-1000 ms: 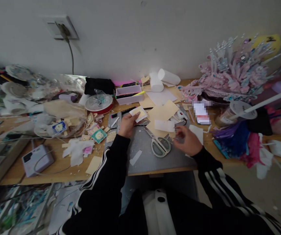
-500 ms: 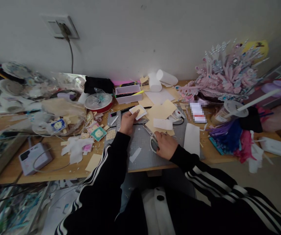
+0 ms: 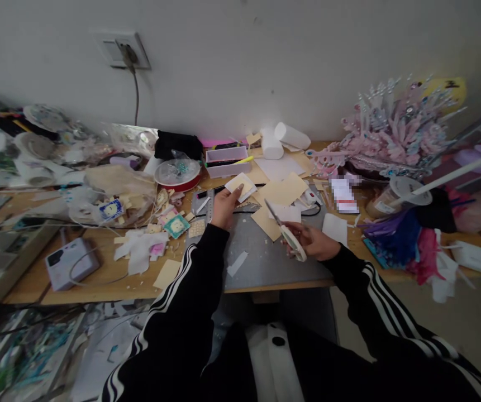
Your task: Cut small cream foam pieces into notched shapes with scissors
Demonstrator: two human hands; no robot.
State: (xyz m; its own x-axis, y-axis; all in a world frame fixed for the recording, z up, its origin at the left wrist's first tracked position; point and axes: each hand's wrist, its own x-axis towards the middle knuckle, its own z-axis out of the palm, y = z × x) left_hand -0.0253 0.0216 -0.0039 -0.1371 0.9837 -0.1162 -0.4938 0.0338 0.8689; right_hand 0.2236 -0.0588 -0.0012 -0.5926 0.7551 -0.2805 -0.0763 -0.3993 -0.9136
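Pinched in my left hand (image 3: 224, 207) is a small piece of white paper with a beige square (image 3: 242, 185) on it, held above the grey mat (image 3: 261, 259). My right hand (image 3: 312, 241) is closed on a pair of scissors (image 3: 293, 241) with light handles, their blades tilted toward the upper left. Beige sheets (image 3: 284, 190) lie beyond the scissors, partly under a white sheet. A thin white strip (image 3: 237, 263) rests on the mat between my forearms.
To the left are a red-rimmed spool (image 3: 178, 173), small decorated squares (image 3: 176, 225) and a lilac boxy device (image 3: 71, 263). A lilac tray (image 3: 228, 159) with pens stands at the back. At right are a phone (image 3: 344, 195), a lidded cup (image 3: 399, 195) and pink tiaras (image 3: 399, 134).
My right hand has lifted the scissors off the mat and moved right, turning them. My left hand still holds the paper piece, now slightly tilted. The view has shifted a little.
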